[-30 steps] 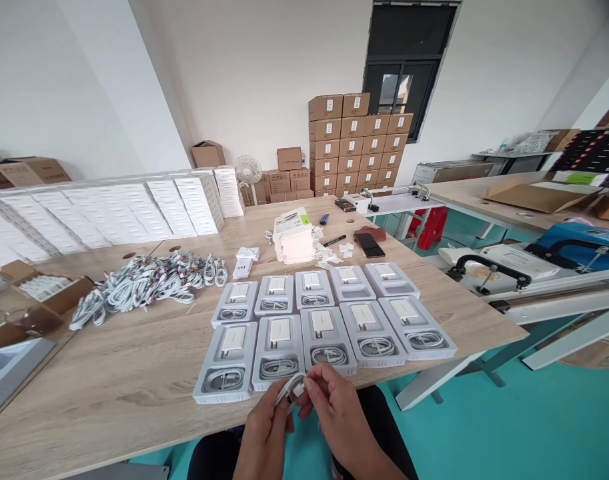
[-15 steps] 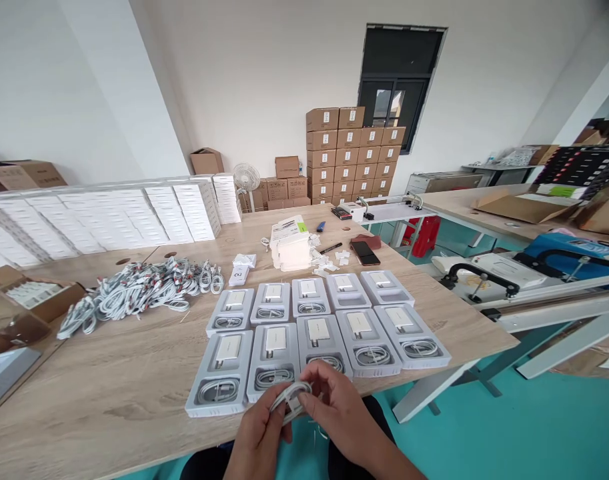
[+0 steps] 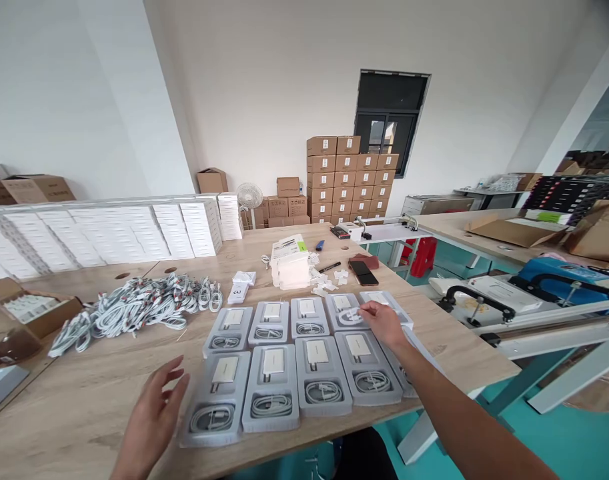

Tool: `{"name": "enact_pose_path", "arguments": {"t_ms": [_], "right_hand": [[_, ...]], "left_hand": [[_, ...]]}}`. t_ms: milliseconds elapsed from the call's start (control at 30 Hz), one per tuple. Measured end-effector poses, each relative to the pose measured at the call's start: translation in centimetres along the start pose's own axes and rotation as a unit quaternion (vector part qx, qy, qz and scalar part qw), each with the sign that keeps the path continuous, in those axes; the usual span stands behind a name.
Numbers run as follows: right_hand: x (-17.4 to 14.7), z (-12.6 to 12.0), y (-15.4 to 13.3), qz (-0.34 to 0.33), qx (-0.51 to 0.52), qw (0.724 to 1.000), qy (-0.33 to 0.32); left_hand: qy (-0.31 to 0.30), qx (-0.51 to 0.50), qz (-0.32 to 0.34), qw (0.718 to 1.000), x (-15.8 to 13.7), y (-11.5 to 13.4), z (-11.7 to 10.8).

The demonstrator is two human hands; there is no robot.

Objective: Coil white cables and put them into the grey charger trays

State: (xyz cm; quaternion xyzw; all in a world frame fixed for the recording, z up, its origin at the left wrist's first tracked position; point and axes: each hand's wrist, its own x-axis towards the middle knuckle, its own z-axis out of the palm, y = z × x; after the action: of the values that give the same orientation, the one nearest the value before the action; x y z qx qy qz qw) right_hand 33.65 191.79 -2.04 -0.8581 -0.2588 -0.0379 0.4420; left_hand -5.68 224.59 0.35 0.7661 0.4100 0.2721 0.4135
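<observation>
On the wooden table (image 3: 109,393) in front of us lie ten grey trays in two rows, each with a white charger at the top and a well for a coiled cable below. Our right hand (image 3: 384,323) reaches out toward one o'clock and pinches a coiled white cable (image 3: 351,315) between fingertips, pressing it into the well of the back-row tray (image 3: 345,311), fourth along. We judge this as the seating step: the coil needs pushing flat so it sits inside the recess before we let go.

Our left hand (image 3: 157,417) hovers open and empty at eight o'clock, fingers spread, just beside the front-left tray (image 3: 211,400) and above the bare tabletop. The loose pile of cables (image 3: 139,308) lies well apart at ten o'clock; the next pick would likely call for a long reach there. The back tray at the far right is partly hidden by our right hand, so we cannot tell whether it has a cable.
</observation>
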Motion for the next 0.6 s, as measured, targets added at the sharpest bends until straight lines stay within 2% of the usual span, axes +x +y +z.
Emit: {"name": "enact_pose_path", "arguments": {"t_ms": [67, 167, 267, 367, 500, 600], "right_hand": [[-0.2, 0.5, 1.1, -0.033, -0.050, 0.998, -0.009], [-1.2, 1.3, 1.0, -0.090, -0.122, 0.988, -0.012], [-2.0, 1.9, 0.1, -0.136, -0.172, 0.974, -0.063], [-2.0, 2.3, -0.5, -0.165, -0.199, 0.960, -0.109], [-1.6, 1.7, -0.2, -0.176, -0.196, 0.957, -0.118], [-1.7, 0.0, 0.8, -0.142, -0.133, 0.979, -0.056]], "left_hand": [[0.006, 0.021, -0.021, 1.000, 1.2, -2.1, -0.4], [-0.032, 0.059, -0.038, 0.997, 1.3, -3.8, 0.0], [-0.082, 0.083, 0.014, 0.993, 0.7, -3.8, 0.9], [-0.114, 0.063, 0.034, 0.991, -0.1, -3.2, 1.4], [-0.100, 0.005, 0.025, 0.995, 0.0, -2.6, 1.1], [-0.049, 0.015, 0.011, 0.999, 3.1, -2.9, -0.1]]}}
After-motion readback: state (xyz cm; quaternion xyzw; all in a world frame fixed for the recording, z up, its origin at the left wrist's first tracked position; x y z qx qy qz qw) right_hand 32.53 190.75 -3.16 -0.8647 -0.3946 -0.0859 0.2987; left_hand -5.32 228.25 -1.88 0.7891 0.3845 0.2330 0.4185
